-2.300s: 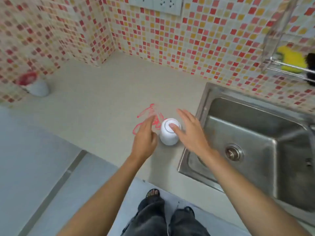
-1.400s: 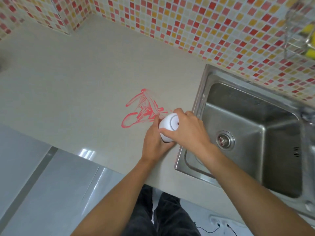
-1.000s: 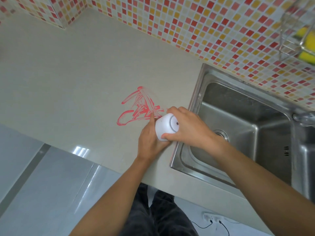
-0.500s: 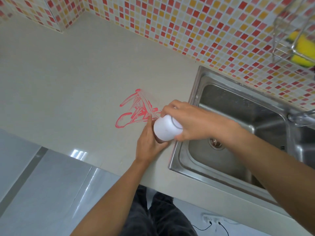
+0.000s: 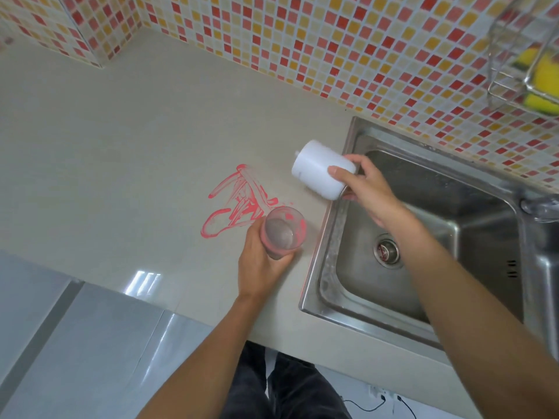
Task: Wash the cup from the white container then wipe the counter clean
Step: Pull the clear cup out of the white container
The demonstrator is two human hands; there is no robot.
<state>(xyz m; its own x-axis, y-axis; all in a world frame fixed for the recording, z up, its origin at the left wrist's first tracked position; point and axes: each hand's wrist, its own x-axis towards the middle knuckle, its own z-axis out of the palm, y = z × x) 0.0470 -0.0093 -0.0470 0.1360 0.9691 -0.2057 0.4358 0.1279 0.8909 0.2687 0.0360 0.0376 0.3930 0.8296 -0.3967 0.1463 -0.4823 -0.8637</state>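
A single head-worn wide-angle camera looks steeply down and forward from above the counter (image 5: 121, 140) edge, near enough that the left hand (image 5: 260, 261) and right hand (image 5: 372, 192) sit mid-frame. The sink (image 5: 469, 207) lies to the right, and the tiled wall (image 5: 332, 49) runs across the top.

No readable text, label or number shows anywhere.

White container (image 5: 320, 176), pink-tinged cup (image 5: 283, 232), red smear (image 5: 242, 195) on beige counter (image 5: 121, 131), red/yellow mosaic tiles (image 5: 332, 40), poss. yellow sponge (image 5: 544, 74).
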